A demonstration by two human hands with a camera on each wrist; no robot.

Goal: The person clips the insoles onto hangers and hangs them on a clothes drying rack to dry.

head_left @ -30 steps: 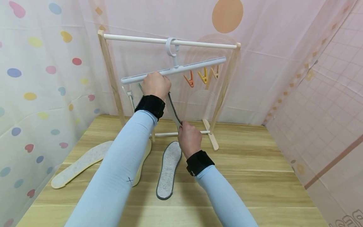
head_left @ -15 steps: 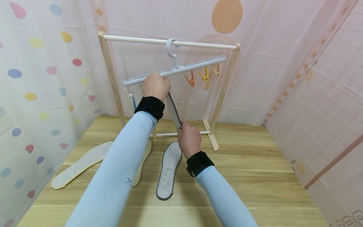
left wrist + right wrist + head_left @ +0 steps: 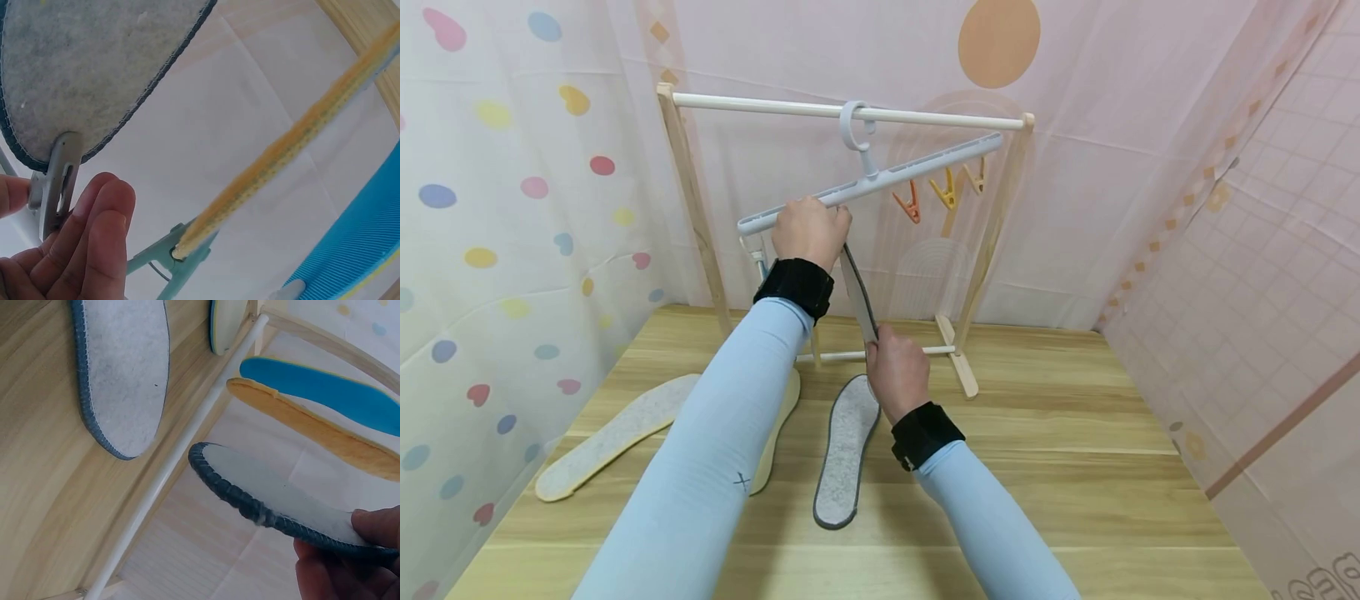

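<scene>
Left hand [image 3: 811, 232] pinching grey clip [image 3: 55, 175] just below hanger [image 3: 917, 170], insole [image 3: 269, 484] tip at clip, right hand [image 3: 898, 372] gripping insole lower under hanger, three pegs [image 3: 949, 201] under hanger's right half

You face a pink backdrop [image 3: 1105, 192], orange disc [image 3: 999, 43] printed on it; dotted curtain [image 3: 512, 237] left, grid-patterned sheet [image 3: 1247, 283] right, wood-grain tabletop [image 3: 1052, 442] below.

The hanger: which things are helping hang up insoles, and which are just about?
Part of the job:
- gray hanger, rack
- held insole, gray clip gripping it
- hanging blue insole, orange insole
- unused yellow clip
- gray insole on the table, probably

Just around:
- spotted curtain
- black wristbands
</scene>
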